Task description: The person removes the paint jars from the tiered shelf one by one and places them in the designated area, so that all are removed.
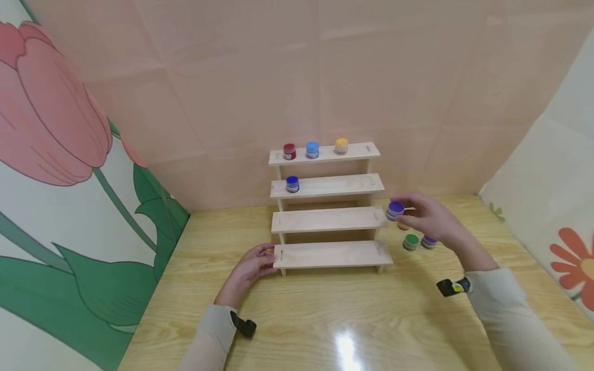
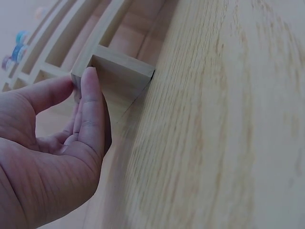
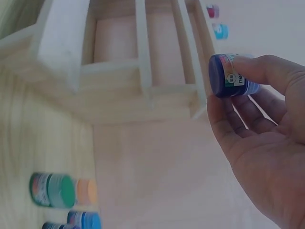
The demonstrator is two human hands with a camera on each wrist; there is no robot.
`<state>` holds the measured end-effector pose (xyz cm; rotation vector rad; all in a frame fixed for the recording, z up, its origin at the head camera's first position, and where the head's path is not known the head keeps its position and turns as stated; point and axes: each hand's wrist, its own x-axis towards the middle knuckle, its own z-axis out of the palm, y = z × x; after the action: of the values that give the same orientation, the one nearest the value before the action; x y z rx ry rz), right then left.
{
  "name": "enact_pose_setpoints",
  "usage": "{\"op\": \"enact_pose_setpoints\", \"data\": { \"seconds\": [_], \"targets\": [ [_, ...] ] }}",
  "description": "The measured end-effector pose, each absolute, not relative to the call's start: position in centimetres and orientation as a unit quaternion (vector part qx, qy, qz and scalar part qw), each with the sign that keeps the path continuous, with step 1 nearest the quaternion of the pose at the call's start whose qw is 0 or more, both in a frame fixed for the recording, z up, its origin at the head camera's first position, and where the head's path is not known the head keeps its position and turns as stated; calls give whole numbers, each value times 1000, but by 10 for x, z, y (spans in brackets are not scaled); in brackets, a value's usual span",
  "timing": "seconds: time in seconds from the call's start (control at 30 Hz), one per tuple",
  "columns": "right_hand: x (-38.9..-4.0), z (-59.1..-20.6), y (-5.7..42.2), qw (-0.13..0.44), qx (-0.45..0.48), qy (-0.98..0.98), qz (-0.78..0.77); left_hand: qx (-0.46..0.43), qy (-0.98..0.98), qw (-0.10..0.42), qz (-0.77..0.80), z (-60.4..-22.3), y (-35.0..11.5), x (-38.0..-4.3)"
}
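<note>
A small paint jar [image 1: 395,210] with a violet-blue lid is held in the air by my right hand [image 1: 429,219], pinched between thumb and fingers beside the right end of the shelf. In the right wrist view the jar [image 3: 233,75] shows a printed label. My left hand [image 1: 254,265] grips the left end of the lowest board of a four-step wooden shelf [image 1: 329,220], thumb and fingers on its corner. On the top step stand a red jar [image 1: 290,151], a light blue jar [image 1: 312,150] and a yellow jar [image 1: 341,146]. A dark blue jar [image 1: 292,184] sits at the left of the second step.
On the table [image 1: 315,319], right of the shelf, are a green-lidded jar [image 1: 410,242], a purple-lidded jar [image 1: 428,241] and a partly hidden orange jar [image 1: 402,225]. A pinkish cloth [image 1: 232,103] hangs behind. Flower-printed panels [image 1: 60,113] border both sides.
</note>
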<state>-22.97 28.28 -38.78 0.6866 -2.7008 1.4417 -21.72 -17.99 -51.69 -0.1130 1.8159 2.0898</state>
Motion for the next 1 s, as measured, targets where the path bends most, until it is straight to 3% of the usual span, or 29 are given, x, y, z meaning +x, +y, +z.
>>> {"op": "enact_pose_setpoints", "data": {
  "seconds": [1.0],
  "targets": [
    [-195, -439, 355, -2, 187, -871, 454, -45, 642, 180, 744, -518, -179, -217]
  ]
}}
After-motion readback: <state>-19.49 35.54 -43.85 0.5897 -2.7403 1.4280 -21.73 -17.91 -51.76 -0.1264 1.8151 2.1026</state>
